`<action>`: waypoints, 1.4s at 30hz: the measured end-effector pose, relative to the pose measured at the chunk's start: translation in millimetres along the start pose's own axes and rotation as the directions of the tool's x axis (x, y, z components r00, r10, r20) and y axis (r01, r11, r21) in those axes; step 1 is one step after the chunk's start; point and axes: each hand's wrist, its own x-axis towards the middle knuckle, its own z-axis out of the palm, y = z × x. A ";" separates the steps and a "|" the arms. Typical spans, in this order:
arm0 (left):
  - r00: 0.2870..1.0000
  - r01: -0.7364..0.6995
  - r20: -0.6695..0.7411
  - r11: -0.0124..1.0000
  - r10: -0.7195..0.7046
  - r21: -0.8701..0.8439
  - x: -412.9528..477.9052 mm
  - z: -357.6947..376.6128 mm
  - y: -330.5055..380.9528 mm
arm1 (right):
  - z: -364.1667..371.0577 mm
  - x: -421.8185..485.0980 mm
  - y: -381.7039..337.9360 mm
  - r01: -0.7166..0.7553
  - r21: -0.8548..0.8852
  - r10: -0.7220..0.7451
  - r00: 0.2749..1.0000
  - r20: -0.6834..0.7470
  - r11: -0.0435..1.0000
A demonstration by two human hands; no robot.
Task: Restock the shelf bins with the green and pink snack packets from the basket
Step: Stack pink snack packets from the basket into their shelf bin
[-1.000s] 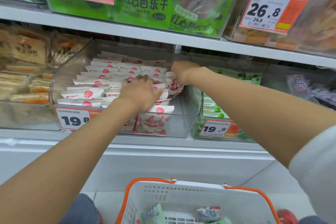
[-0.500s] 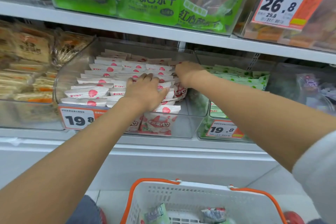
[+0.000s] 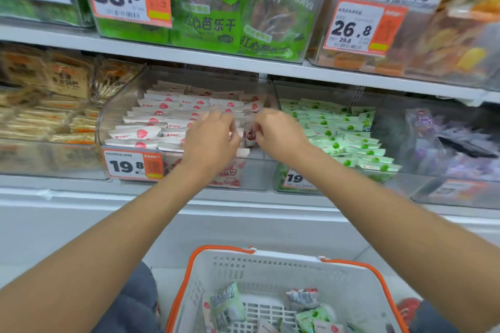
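Rows of pink-and-white snack packets (image 3: 151,132) fill the clear middle bin (image 3: 119,105) on the shelf. Both my hands are at this bin's right front corner, close together. My left hand (image 3: 213,140) has its fingers curled down onto the packets there. My right hand (image 3: 280,134) pinches an upright pink packet (image 3: 250,138) that stands between the two hands. Green-and-white packets (image 3: 341,130) fill the neighbouring bin (image 3: 281,181) on the right. The white basket (image 3: 251,267) with orange handles sits below and holds several loose green and pink packets (image 3: 230,305).
A bin of brown snack packs (image 3: 54,105) stands left of the pink bin, and a bin of purple packets (image 3: 443,138) stands at the far right. The upper shelf (image 3: 189,57) carries green dried guava bags and price tags just above the bins.
My left hand lifted from lying flat on the pink packets and curled its fingers. My right hand came forward from the back of the bin to meet it. The camera moved closer.
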 end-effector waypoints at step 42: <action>0.402 0.514 0.915 0.838 -0.048 -0.182 -214.6 135.6 10.9 | 181.1 -201.3 31.3 -0.293 0.581 -0.056 0.860 0.507 0.759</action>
